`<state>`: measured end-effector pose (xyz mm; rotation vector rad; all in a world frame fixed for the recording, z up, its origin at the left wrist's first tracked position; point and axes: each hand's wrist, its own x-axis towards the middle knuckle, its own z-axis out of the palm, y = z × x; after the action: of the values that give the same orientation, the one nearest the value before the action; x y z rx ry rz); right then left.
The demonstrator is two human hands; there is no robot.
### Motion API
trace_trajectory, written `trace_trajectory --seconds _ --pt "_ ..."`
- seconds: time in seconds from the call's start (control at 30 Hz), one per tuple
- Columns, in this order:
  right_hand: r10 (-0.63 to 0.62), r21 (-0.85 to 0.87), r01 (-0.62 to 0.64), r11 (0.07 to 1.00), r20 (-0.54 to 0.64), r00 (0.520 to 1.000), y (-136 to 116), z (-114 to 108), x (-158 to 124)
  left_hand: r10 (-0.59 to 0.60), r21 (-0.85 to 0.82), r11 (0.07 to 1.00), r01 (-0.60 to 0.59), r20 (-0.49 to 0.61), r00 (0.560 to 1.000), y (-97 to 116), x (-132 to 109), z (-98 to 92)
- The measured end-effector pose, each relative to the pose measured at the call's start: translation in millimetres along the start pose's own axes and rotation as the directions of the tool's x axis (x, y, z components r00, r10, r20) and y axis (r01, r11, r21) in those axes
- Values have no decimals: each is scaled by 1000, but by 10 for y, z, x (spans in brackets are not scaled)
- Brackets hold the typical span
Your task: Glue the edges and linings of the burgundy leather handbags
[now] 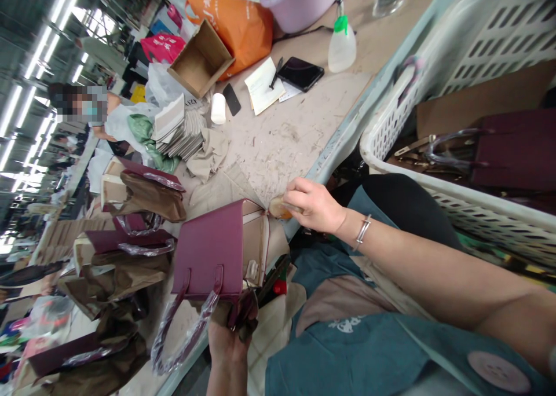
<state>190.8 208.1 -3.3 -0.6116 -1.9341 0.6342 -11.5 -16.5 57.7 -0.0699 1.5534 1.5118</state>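
- One maroon handbag (211, 245) was lying tipped over right at the near edge of the tabletop (289, 132), side panel toward the wearer, probably so that end was easy to get at.
- Right hand (306, 205) had its fingers closed round a wooden-looking tool (277, 206), held just by the bag's side edge. My guess is that grip was for fine control.
- Left hand (230, 335) was tucked under the handle end, seemingly to prop the bag up. Fingers were mostly hidden, so I couldn't tell how tight it was.
- Carry handles (171, 341) wore clear plastic wrap, likely against scuffs, and hung loose past the left hand.
- More maroon bags with brown wrapping (130, 268) stood beyond it, close enough to reach, I'd say.
- White basket (391, 150) sat on the wearer's right with maroon pieces inside; the frame cut it off, so no count from me.
- Hard to make out: the tool's working end, whether it actually touched the bag, and whatever was bunched up inside the opening.
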Motion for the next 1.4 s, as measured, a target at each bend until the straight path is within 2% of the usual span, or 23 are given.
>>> trace_trajectory --seconds 0.13,0.27,0.37,0.5,0.6,0.73,0.83,0.97,1.1,1.2,1.3,1.4 --pt "127 107 -116 987 -94 987 -21 -49 1 5 11 1000 -4 -17 1000 -8 -7 -22" --pt "128 176 -125 976 -1 992 -23 -21 -26 -7 45 999 9 -26 1000 -4 -14 -30" --pt "131 144 -135 980 36 991 1 28 -46 28 65 998 -23 -67 997 -1 -14 -31" --pt "144 76 -141 987 -32 989 34 62 -61 42 51 998 -36 -120 992 2 -30 2" --pt "168 109 -165 980 -20 986 26 54 -86 55 49 998 -48 -155 986 5 -45 35" --pt "194 101 -190 977 -26 981 14 26 -114 20 119 993 0 -166 986 4 -58 37" --pt "175 71 -171 983 -59 983 20 12 -116 -7 166 985 37 -176 984 10 -69 32" --pt "120 85 -119 989 -5 993 43 13 -121 -29 153 986 61 -203 979 29 -76 32" --pt "61 11 -60 998 -117 991 77 31 -116 -33 125 990 60 -207 978 48 -67 16" --pt "-3 45 7 999 -83 997 74 45 -112 -33 129 990 57 -181 983 92 -93 42" --pt "-35 41 36 999 -31 999 51 39 -119 22 157 988 6 -173 985 197 -176 120" --pt "-45 12 46 999 -9 999 27 23 -131 140 178 977 -121 -102 985 378 -273 209"
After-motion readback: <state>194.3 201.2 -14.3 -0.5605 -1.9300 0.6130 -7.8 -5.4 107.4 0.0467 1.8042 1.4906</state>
